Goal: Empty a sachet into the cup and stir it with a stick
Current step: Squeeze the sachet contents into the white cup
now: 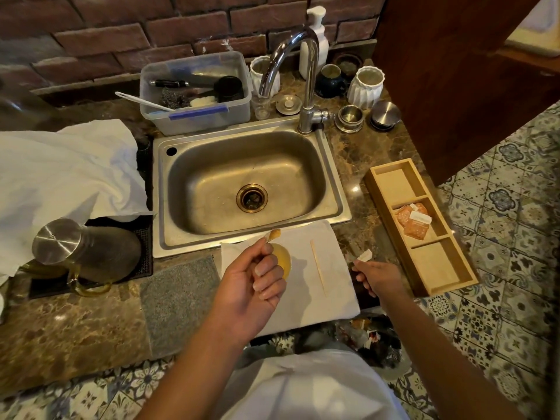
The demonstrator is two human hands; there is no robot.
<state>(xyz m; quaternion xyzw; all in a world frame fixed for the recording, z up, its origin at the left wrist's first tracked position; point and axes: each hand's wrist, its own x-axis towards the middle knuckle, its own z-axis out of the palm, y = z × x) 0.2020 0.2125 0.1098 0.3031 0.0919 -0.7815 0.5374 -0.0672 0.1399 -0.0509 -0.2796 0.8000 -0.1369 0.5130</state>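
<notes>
My left hand point(257, 278) is closed on an orange sachet point(273, 234), whose torn end sticks up above my fingers, right over a yellowish cup point(284, 262) that my hand mostly hides. My right hand point(374, 277) pinches a small white torn-off strip point(365, 255) of the sachet, off to the right of the cup. A wooden stir stick point(318, 268) lies on the white napkin point(330, 298) between my hands, untouched.
A steel sink point(248, 183) with a tap point(306, 80) lies behind the napkin. A wooden tray point(419, 225) on the right holds more orange sachets point(413, 219). A glass jug with a metal lid point(75, 250) stands at left beside a white cloth point(60, 177).
</notes>
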